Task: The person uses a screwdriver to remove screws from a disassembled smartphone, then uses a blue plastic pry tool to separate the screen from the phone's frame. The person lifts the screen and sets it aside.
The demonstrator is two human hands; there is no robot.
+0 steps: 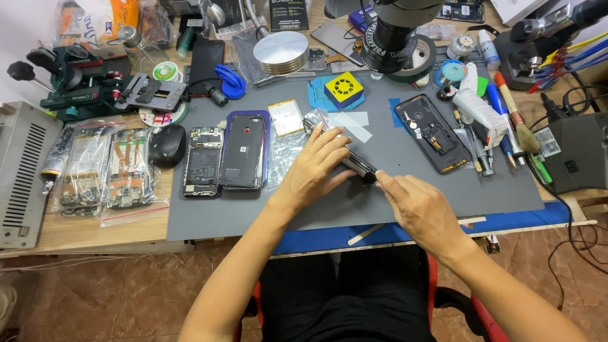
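Both hands grip 1 dark phone [354,163] on the grey mat [405,190]: left hand [311,170] curled over its upper end, right hand [415,206] pinching its lower end, right of the purple-cased phone [244,151].

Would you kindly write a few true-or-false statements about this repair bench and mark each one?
1. Both hands touch the dark phone on the grey mat. True: the left hand lies over it and the right hand meets its near end.
2. The black computer mouse sits right of the hands. False: it lies to their left.
3. An opened phone lies right of the hands. True.
4. The yellow square part rests on the floor. False: it sits on the mat.
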